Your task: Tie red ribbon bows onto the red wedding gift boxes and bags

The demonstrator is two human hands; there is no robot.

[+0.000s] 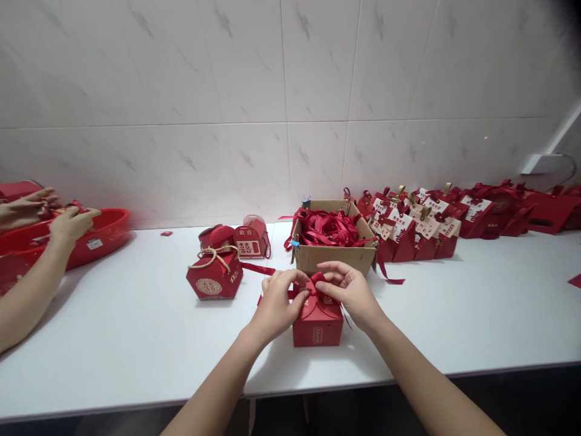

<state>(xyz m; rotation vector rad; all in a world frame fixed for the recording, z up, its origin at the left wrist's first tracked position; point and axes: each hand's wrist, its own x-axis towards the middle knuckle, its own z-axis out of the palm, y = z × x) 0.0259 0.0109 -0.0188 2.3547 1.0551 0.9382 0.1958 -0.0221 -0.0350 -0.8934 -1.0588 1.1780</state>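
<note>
A red gift box (318, 330) with petal-like top flaps stands upright near the table's front edge. On its top lies a red ribbon (313, 284), looped and gathered at the middle. My left hand (279, 303) pinches the ribbon from the left, thumb and fingers closed at the knot. From the right, my right hand (349, 293) pinches the ribbon between thumb and forefinger, the other fingers curled loosely. Ribbon ends trail out at both sides of the box. Just behind it is a cardboard box (336, 259) full of loose red ribbons (329, 227).
Left of my hands stand a hexagonal red box (215, 281) tied with cord and a smaller red box (252, 239). Several red gift bags (422, 233) line the back right. At far left, another person's hands (72, 224) work over a red basin (120, 227). A tiled wall bounds the table (136, 339).
</note>
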